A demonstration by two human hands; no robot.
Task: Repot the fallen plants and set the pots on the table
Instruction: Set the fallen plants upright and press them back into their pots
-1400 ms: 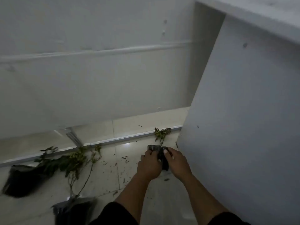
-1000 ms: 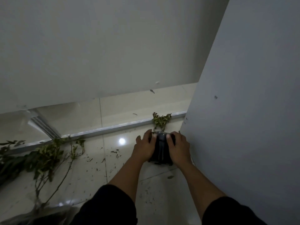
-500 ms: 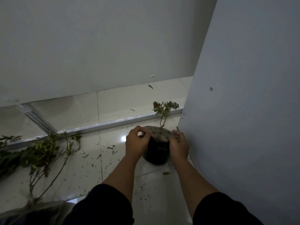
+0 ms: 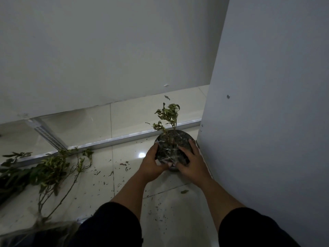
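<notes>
A small dark pot (image 4: 179,139) full of soil stands on the tiled floor beside a white panel. A thin green seedling (image 4: 168,116) rises upright out of it. My left hand (image 4: 153,163) cups the pot's near left side. My right hand (image 4: 191,162) lies over its near right side, fingers spread on the soil. At the left a fallen leafy plant (image 4: 49,168) lies flat on the floor, its stem running down to a dark bag (image 4: 41,232) at the bottom edge.
The tall white panel (image 4: 267,122) rises directly right of the pot. A pale wall (image 4: 106,50) stands behind, with a metal floor strip (image 4: 124,138) at its foot. Leaf scraps and soil crumbs (image 4: 124,164) dot the tiles.
The pot went from lying on its side to standing upright with the seedling pointing up. Both hands shifted from its sides onto the soil surface and near rim.
</notes>
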